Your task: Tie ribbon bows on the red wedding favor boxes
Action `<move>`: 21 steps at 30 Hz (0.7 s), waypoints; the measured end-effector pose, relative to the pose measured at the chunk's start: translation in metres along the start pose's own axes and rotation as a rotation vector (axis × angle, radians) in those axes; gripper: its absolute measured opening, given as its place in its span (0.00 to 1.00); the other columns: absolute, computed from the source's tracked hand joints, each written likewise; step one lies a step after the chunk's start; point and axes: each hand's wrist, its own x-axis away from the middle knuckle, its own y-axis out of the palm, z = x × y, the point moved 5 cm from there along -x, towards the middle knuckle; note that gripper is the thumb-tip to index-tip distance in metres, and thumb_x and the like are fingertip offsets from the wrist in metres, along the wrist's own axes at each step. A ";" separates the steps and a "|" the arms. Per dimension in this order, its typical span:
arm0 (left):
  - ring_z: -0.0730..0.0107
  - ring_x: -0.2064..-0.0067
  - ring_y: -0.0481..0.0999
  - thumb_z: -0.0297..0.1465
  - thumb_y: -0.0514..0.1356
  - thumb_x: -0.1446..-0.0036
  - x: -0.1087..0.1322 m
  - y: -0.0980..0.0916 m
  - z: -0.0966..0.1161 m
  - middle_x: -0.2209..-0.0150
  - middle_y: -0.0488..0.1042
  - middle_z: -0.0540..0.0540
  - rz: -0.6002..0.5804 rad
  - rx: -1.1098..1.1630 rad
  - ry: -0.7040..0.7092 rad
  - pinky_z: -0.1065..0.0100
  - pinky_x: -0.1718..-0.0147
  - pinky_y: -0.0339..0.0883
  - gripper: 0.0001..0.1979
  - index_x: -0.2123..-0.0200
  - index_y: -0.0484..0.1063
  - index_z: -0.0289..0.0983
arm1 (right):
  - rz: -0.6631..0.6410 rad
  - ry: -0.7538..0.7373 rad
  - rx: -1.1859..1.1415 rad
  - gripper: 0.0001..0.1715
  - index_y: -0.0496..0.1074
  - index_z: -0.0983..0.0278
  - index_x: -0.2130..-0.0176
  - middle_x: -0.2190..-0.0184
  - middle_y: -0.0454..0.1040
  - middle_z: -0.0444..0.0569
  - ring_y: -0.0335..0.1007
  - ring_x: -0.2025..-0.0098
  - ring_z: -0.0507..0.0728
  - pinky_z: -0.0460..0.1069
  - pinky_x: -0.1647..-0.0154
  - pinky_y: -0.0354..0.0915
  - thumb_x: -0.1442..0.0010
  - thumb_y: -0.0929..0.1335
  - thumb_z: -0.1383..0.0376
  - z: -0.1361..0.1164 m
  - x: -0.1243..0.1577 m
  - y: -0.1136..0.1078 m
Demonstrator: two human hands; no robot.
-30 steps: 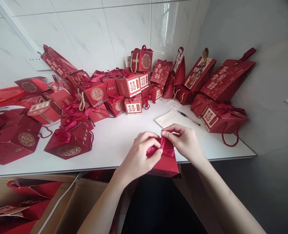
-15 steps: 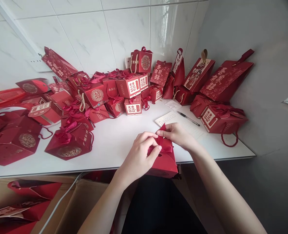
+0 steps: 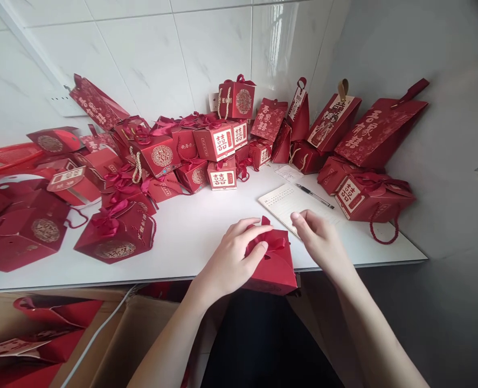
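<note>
At the front edge of the table stands a red gift box (image 3: 277,272) with a red satin ribbon (image 3: 277,242) tied in a bow on its lid. My left hand (image 3: 234,256) rests over the left side of the box, thumb and forefinger around the bow; a short ribbon end pokes up beyond the fingers. To the right of the box, my right hand (image 3: 315,234) hovers apart from it, fingers curled and thumb pressed to the forefinger, with nothing visible in them. Beneath and behind that hand lies an open notebook (image 3: 277,199) with handwriting.
A black pen (image 3: 314,195) lies beside the notebook. Many red gift boxes (image 3: 216,143) are piled along the tiled wall, more (image 3: 113,237) at the left. Tall red boxes (image 3: 380,132) stand at the right near a grey wall. Cardboard boxes (image 3: 113,328) sit below the table (image 3: 182,237).
My right hand has let go of the ribbon end and moved right and slightly down, away from the box. My left hand stays at the bow, its forefinger straighter.
</note>
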 end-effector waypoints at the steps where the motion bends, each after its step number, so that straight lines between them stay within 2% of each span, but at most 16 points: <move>1: 0.62 0.38 0.59 0.32 0.51 0.36 0.000 0.000 0.000 0.42 0.62 0.47 0.000 0.007 0.006 0.57 0.39 0.55 0.17 0.46 0.67 0.44 | -0.048 -0.009 0.036 0.29 0.61 0.63 0.78 0.83 0.56 0.40 0.52 0.79 0.49 0.45 0.80 0.51 0.40 0.59 0.44 -0.006 0.009 0.000; 4: 0.62 0.38 0.59 0.32 0.53 0.37 -0.002 0.002 0.001 0.42 0.63 0.46 0.002 0.049 0.014 0.58 0.38 0.55 0.17 0.45 0.67 0.44 | -0.164 -0.051 0.109 0.30 0.58 0.62 0.81 0.84 0.56 0.40 0.50 0.80 0.49 0.46 0.80 0.49 0.41 0.61 0.44 -0.022 0.028 0.006; 9: 0.63 0.37 0.57 0.33 0.52 0.37 -0.002 0.003 -0.002 0.41 0.61 0.46 0.028 0.162 0.003 0.59 0.37 0.51 0.17 0.45 0.66 0.44 | -0.188 -0.013 0.073 0.26 0.57 0.62 0.80 0.85 0.55 0.39 0.48 0.81 0.48 0.45 0.80 0.48 0.41 0.63 0.48 -0.018 0.027 0.016; 10: 0.63 0.37 0.57 0.33 0.52 0.37 -0.001 0.002 -0.004 0.41 0.61 0.46 0.078 0.201 0.006 0.59 0.37 0.51 0.17 0.45 0.65 0.43 | -0.198 0.011 0.036 0.25 0.57 0.62 0.79 0.84 0.55 0.39 0.49 0.80 0.48 0.45 0.80 0.48 0.41 0.62 0.48 -0.015 0.026 0.017; 12: 0.63 0.40 0.60 0.33 0.53 0.38 0.005 -0.006 -0.011 0.44 0.63 0.44 0.259 0.284 -0.022 0.59 0.40 0.56 0.16 0.48 0.65 0.42 | -0.211 0.053 -0.035 0.25 0.58 0.62 0.79 0.83 0.56 0.39 0.49 0.80 0.49 0.45 0.80 0.48 0.42 0.62 0.48 -0.010 0.026 0.019; 14: 0.63 0.47 0.67 0.35 0.53 0.40 0.014 -0.013 -0.019 0.52 0.67 0.44 0.448 0.323 -0.104 0.62 0.48 0.65 0.10 0.56 0.66 0.40 | -0.218 0.078 -0.081 0.25 0.59 0.62 0.78 0.83 0.56 0.39 0.49 0.80 0.49 0.45 0.80 0.47 0.43 0.62 0.47 -0.008 0.026 0.019; 15: 0.63 0.52 0.70 0.36 0.54 0.41 0.018 -0.014 -0.021 0.58 0.68 0.45 0.496 0.311 -0.149 0.63 0.53 0.67 0.07 0.62 0.66 0.39 | -0.223 0.085 -0.095 0.25 0.59 0.62 0.78 0.83 0.55 0.39 0.48 0.80 0.49 0.45 0.80 0.47 0.43 0.63 0.47 -0.007 0.027 0.020; 16: 0.65 0.58 0.70 0.37 0.55 0.42 0.021 -0.015 -0.022 0.62 0.67 0.47 0.503 0.279 -0.183 0.65 0.58 0.68 0.07 0.68 0.64 0.39 | -0.229 0.090 -0.105 0.25 0.59 0.62 0.78 0.83 0.55 0.39 0.48 0.79 0.49 0.45 0.80 0.47 0.43 0.63 0.47 -0.007 0.028 0.020; 18: 0.68 0.66 0.68 0.38 0.56 0.43 0.024 -0.013 -0.020 0.69 0.64 0.49 0.447 0.199 -0.212 0.66 0.64 0.67 0.13 0.74 0.60 0.38 | -0.236 0.093 -0.114 0.25 0.58 0.62 0.78 0.83 0.55 0.39 0.49 0.79 0.49 0.45 0.80 0.47 0.43 0.63 0.47 -0.008 0.029 0.021; 21: 0.72 0.71 0.65 0.38 0.57 0.43 0.023 -0.010 -0.014 0.71 0.61 0.51 0.358 0.160 -0.208 0.68 0.68 0.64 0.15 0.77 0.59 0.38 | -0.232 0.099 -0.107 0.24 0.59 0.62 0.78 0.83 0.54 0.39 0.48 0.79 0.49 0.45 0.80 0.47 0.42 0.63 0.48 -0.009 0.029 0.022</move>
